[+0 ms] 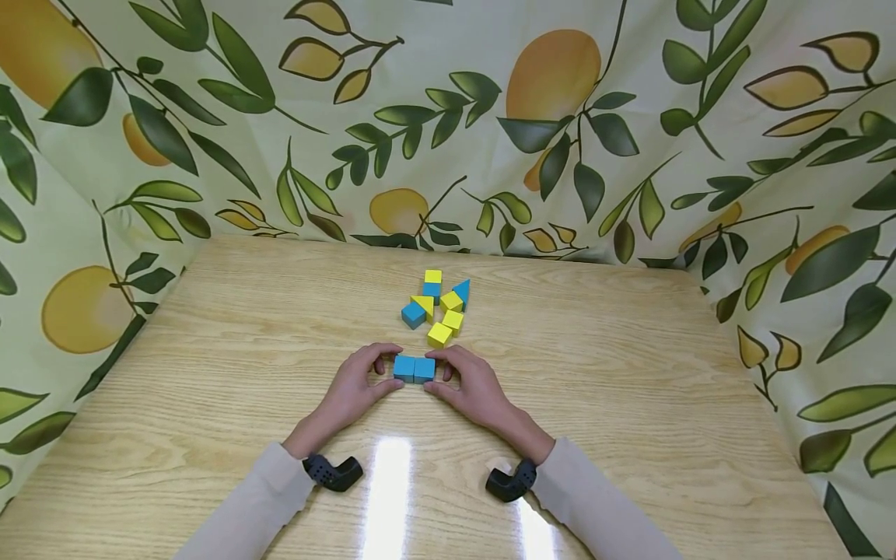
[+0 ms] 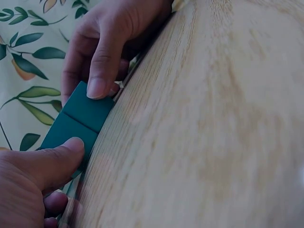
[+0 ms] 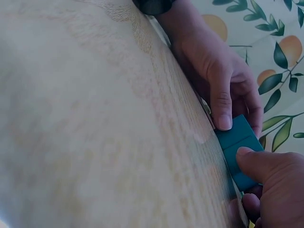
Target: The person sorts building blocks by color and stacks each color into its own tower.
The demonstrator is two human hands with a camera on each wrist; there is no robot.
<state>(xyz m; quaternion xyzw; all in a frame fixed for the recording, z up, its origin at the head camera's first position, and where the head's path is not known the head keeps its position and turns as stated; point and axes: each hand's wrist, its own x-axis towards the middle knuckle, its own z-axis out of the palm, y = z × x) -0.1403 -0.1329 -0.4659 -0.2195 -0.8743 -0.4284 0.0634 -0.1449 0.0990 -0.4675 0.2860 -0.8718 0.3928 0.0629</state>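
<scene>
Two blue cubes stand side by side on the table, faces together, a left cube [image 1: 404, 367] and a right cube [image 1: 424, 369]. My left hand [image 1: 352, 390] pinches the left cube between thumb and fingers, its thumb on the near face. From the other side, my right hand [image 1: 477, 386] grips the right cube in the same way. In the left wrist view the left thumb [image 2: 61, 156] presses on one blue cube [image 2: 71, 133]. The right wrist view shows the right thumb [image 3: 256, 161] on its blue cube [image 3: 240, 164], with the left hand [image 3: 216, 76] beyond.
Just behind the hands lies a loose cluster of blocks: yellow cubes [image 1: 439, 335], a blue cube [image 1: 414, 314], a yellow triangle [image 1: 426, 304], a blue triangle [image 1: 463, 289], and a yellow block [image 1: 433, 276] by a blue one [image 1: 432, 291]. A leaf-patterned cloth [image 1: 448, 187] borders the wooden table [image 1: 630, 404].
</scene>
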